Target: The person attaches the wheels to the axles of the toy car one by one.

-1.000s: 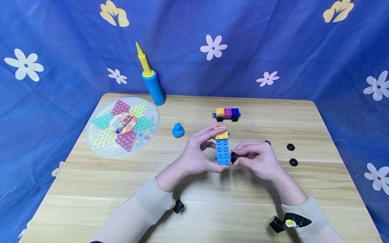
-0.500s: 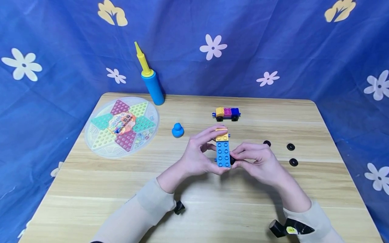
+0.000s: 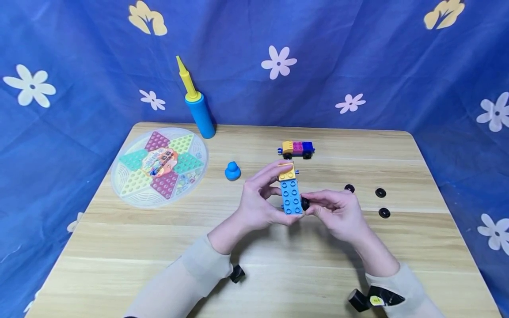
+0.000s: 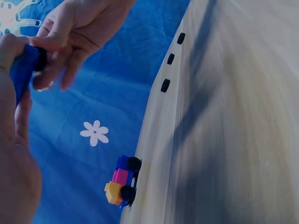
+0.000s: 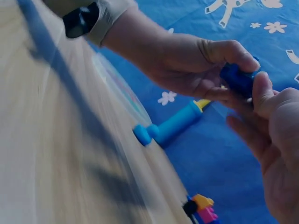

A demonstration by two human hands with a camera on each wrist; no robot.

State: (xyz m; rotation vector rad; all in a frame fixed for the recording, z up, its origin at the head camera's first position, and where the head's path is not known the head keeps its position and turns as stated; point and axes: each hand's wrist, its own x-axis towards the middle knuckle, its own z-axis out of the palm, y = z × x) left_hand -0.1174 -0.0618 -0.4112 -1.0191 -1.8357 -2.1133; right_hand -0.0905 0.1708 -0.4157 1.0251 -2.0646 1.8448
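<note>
My left hand (image 3: 260,198) grips a toy car body built of a blue brick (image 3: 291,197) and a yellow brick (image 3: 286,172), fingers at the yellow end and thumb at the near blue end. A black wheel (image 3: 305,203) sits against the right side of the blue brick, pinched by the thumb and fingers of my right hand (image 3: 338,214). How far the wheel is on its axle cannot be told. In the left wrist view, the car body (image 4: 23,70) appears dark blue between both hands. In the right wrist view my fingers partly cover it.
Three loose black wheels, one of them a near wheel (image 3: 384,213), lie on the table to the right. A finished-looking toy car (image 3: 297,149) stands at the back. Leftward are a blue knob-shaped piece (image 3: 232,171), a hand pump (image 3: 200,112) and a round game board (image 3: 131,190).
The car body has shifted slightly up and tilted a little to the left at its far end. My right hand keeps its pinch on the wheel while its fingers adjust.
</note>
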